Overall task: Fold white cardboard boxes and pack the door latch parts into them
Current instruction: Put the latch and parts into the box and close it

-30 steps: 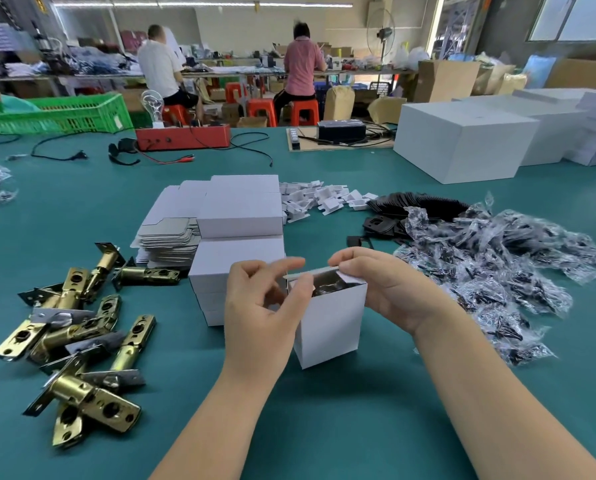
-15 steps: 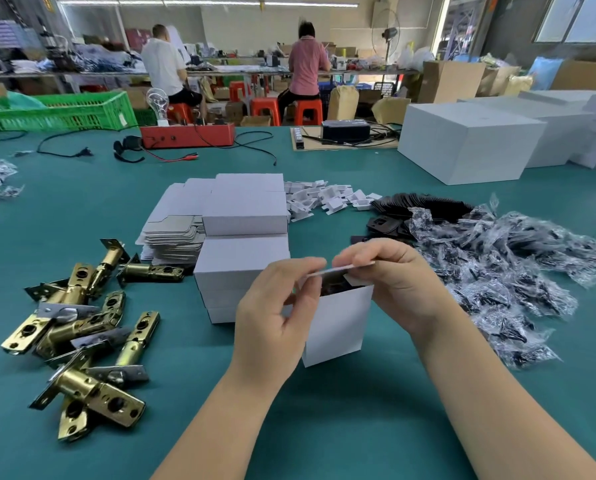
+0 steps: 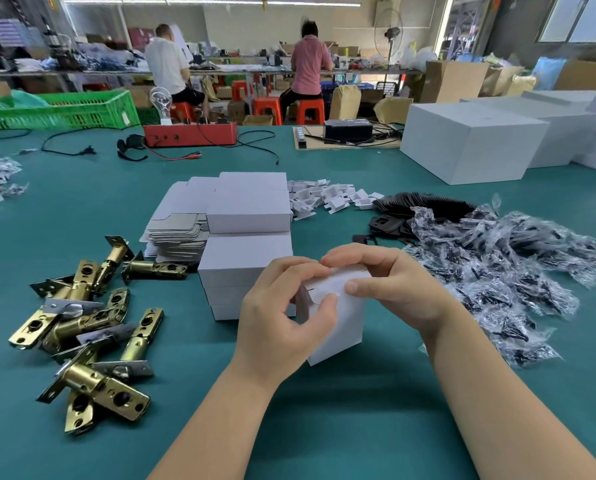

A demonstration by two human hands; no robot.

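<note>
White cardboard box (image 3: 338, 320), upright on the green table (image 3: 324, 427) beside the closed boxes (image 3: 248, 258), pinched at its top flap by left hand (image 3: 282, 320) and right hand (image 3: 390, 285); closing step, tuck flap fully next.

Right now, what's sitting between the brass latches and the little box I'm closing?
In the head view, stacked white boxes lie between the brass latches and the held box.

Both hands, left hand (image 3: 282, 320) and right hand (image 3: 390, 289), gripped a small white box (image 3: 341, 320) mid-bench (image 3: 358, 410), brass latches (image 3: 85, 327) lying toward its left edge.
</note>
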